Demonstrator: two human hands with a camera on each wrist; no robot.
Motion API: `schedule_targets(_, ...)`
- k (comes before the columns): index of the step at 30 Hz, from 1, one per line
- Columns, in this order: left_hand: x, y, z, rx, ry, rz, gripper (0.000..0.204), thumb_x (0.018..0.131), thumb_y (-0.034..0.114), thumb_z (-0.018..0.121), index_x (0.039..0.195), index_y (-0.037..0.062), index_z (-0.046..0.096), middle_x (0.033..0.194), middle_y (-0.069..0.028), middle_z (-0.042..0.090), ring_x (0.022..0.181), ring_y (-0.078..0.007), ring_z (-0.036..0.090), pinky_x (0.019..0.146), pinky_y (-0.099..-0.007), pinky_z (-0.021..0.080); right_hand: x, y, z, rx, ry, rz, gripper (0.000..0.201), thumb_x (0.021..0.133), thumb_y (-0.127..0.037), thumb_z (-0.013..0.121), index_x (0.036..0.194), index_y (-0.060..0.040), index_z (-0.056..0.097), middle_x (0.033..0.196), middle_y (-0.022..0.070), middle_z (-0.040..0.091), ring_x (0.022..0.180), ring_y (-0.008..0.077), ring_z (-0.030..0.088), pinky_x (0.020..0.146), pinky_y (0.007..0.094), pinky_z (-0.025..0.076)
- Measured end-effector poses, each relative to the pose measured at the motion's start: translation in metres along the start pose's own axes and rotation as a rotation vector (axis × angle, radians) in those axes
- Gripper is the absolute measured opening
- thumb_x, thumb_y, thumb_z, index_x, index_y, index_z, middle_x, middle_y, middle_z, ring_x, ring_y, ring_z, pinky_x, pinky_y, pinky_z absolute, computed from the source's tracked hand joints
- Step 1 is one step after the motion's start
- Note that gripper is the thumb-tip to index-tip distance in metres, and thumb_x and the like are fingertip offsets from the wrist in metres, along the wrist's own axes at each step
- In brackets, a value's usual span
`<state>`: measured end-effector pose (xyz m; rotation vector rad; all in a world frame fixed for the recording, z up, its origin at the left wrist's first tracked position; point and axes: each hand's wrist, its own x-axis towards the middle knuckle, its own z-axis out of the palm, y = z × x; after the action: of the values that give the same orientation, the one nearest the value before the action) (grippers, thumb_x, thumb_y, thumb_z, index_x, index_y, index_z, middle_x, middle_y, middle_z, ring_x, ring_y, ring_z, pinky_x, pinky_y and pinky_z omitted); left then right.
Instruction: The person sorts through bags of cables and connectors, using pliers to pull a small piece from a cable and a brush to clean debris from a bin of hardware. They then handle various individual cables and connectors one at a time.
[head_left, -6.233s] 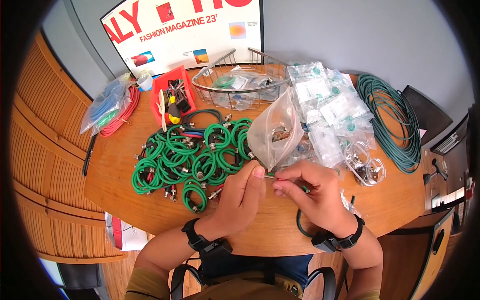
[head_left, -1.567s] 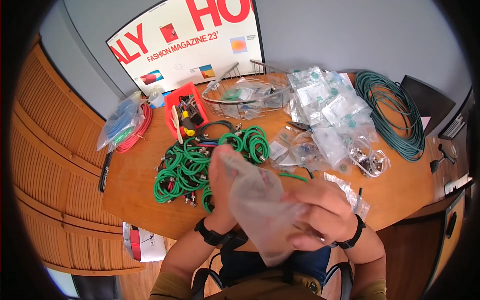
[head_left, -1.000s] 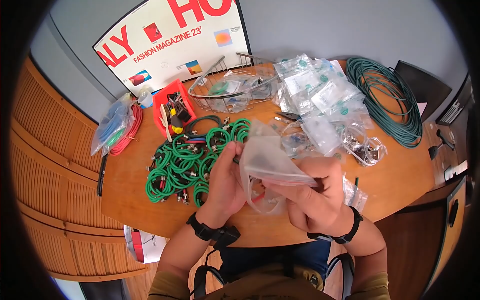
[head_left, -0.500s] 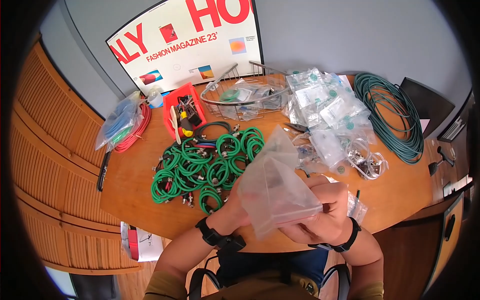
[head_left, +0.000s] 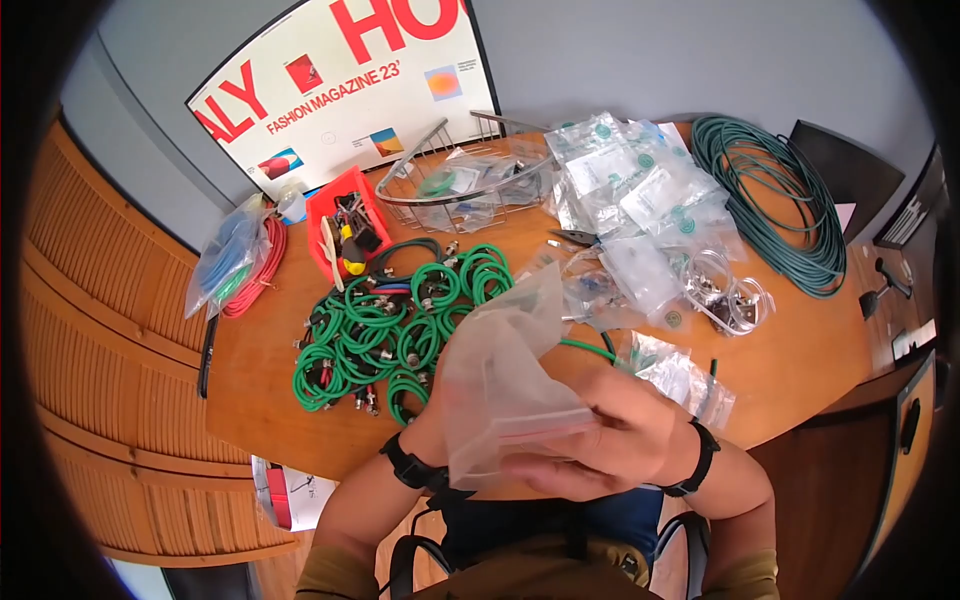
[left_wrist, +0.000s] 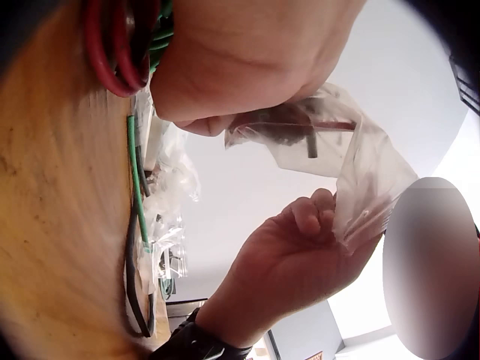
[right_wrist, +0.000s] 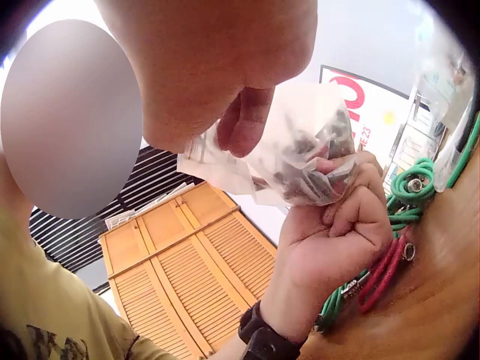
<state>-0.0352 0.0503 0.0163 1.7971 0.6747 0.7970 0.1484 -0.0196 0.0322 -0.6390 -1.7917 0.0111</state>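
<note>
Above the near part of the table, both hands hold a translucent zip bag (head_left: 505, 385) with a red line along its mouth. Small dark pieces show through the bag in the right wrist view. My left hand (right_wrist: 337, 244) grips the bag's bottom with curled fingers; from the head it is mostly hidden behind the plastic. At the mouth end, my right hand (head_left: 630, 430) pinches the bag's edge between thumb and fingers. Just beyond the hands lies a short green cable (head_left: 588, 346). To the left, coiled green cables (head_left: 385, 330) with metal connectors lie in a pile.
A red bin (head_left: 318, 205) of tools and a wire basket (head_left: 470, 200) stand at the back. Flat plastic packets (head_left: 640, 190), pliers (head_left: 575, 237) and clear coiled tubes (head_left: 735, 300) lie right of centre. A large dark green cable coil (head_left: 790, 230) lies far right.
Earlier the bag stood on the table while the fingers held a thin piece. The bag is now up between both hands; over the last half second it has shifted left with the right hand.
</note>
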Motion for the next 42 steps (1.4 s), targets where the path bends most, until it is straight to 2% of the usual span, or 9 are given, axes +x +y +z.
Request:
schedule_targets(6,-0.006,-0.004,-0.001,-0.165,-0.019,-0.208,0.06,0.091,0.013,0.081,0.144,0.0062,0.054,0.13,-0.0077,0.063,0.112,-0.0181,0.062,0.097,-0.0326,0.054,-0.008,0.006,0.004,-0.057,0.025,-0.028,0.017,0.079,-0.005,0.082,0.094,-0.0003,0.075,0.084,0.0073,0.055,0.053,0.0187,0.055,0.043,0.0325,0.045)
schedule_targets(16,0.019,-0.048,-0.009,-0.881,0.172,-0.364,0.035,0.109,0.015,0.051,0.142,0.0054,0.058,0.12,-0.0065,0.07,0.105,-0.0134,0.069,0.087,-0.0303,0.061,0.003,-0.002,-0.005,-0.137,-0.326,0.13,0.031,0.073,-0.016,0.078,0.102,-0.006,0.076,0.079,0.0038,0.056,0.055,0.0194,0.059,0.043,0.0356,0.045)
schedule_targets(19,0.024,-0.021,-0.002,-0.83,0.097,-0.271,0.034,0.104,0.015,0.062,0.137,0.0053,0.062,0.118,-0.0055,0.069,0.102,-0.0128,0.068,0.086,-0.029,0.06,0.008,-0.003,-0.004,-0.161,-0.309,0.138,0.023,0.073,-0.016,0.079,0.093,-0.006,0.073,0.082,0.0045,0.053,0.062,0.0207,0.06,0.046,0.036,0.047)
schedule_targets(21,0.021,-0.017,0.003,0.095,0.139,0.193,0.039,0.096,0.017,0.075,0.131,0.0038,0.065,0.116,-0.0043,0.069,0.098,-0.0131,0.066,0.085,-0.0281,0.059,0.013,0.0,-0.002,-0.157,-0.192,0.134,0.02,0.072,-0.016,0.08,0.086,-0.0054,0.07,0.086,0.0069,0.051,0.07,0.0226,0.063,0.051,0.0357,0.05)
schedule_targets(25,0.016,-0.02,0.003,-0.238,0.201,0.077,0.047,0.086,0.016,0.084,0.127,0.0032,0.066,0.116,-0.005,0.069,0.097,-0.0149,0.066,0.085,-0.0291,0.058,0.018,-0.007,-0.002,-0.185,-0.146,0.2,0.02,0.073,-0.016,0.081,0.08,-0.0052,0.066,0.089,0.0092,0.048,0.074,0.0243,0.062,0.053,0.0361,0.05)
schedule_targets(28,0.022,-0.02,-0.009,0.361,0.066,0.286,0.044,0.087,0.012,0.081,0.127,0.004,0.066,0.116,-0.0058,0.069,0.099,-0.0159,0.067,0.087,-0.0305,0.059,0.023,-0.017,-0.009,-0.206,-0.27,0.226,0.017,0.077,-0.014,0.077,0.081,-0.0027,0.065,0.092,0.0113,0.049,0.076,0.0254,0.063,0.056,0.0379,0.052)
schedule_targets(30,0.023,-0.031,-0.008,-1.165,0.034,-0.361,0.044,0.084,0.01,0.082,0.125,0.0055,0.067,0.116,-0.0067,0.07,0.102,-0.0177,0.069,0.09,-0.0317,0.059,0.025,-0.02,-0.012,-0.193,-0.379,0.26,0.014,0.082,-0.009,0.073,0.082,0.0004,0.062,0.094,0.0128,0.049,0.08,0.0274,0.065,0.06,0.0396,0.054)
schedule_targets(39,0.014,-0.012,-0.008,0.311,0.042,0.346,0.046,0.099,0.02,0.069,0.141,0.0048,0.057,0.133,-0.0118,0.066,0.115,-0.0229,0.068,0.098,-0.039,0.06,0.04,-0.029,-0.018,-0.145,-0.487,0.288,0.015,0.082,-0.007,0.07,0.09,0.003,0.062,0.098,0.0158,0.051,0.08,0.0306,0.068,0.062,0.0405,0.057)
schedule_targets(42,0.009,-0.012,-0.002,-0.097,0.067,0.166,0.046,0.104,0.027,0.06,0.145,0.0073,0.054,0.134,-0.0116,0.066,0.118,-0.0241,0.067,0.1,-0.0404,0.059,0.052,-0.03,-0.02,-0.167,-0.483,0.35,0.018,0.082,-0.008,0.071,0.094,0.0028,0.062,0.099,0.0165,0.053,0.076,0.0333,0.069,0.062,0.0417,0.057)
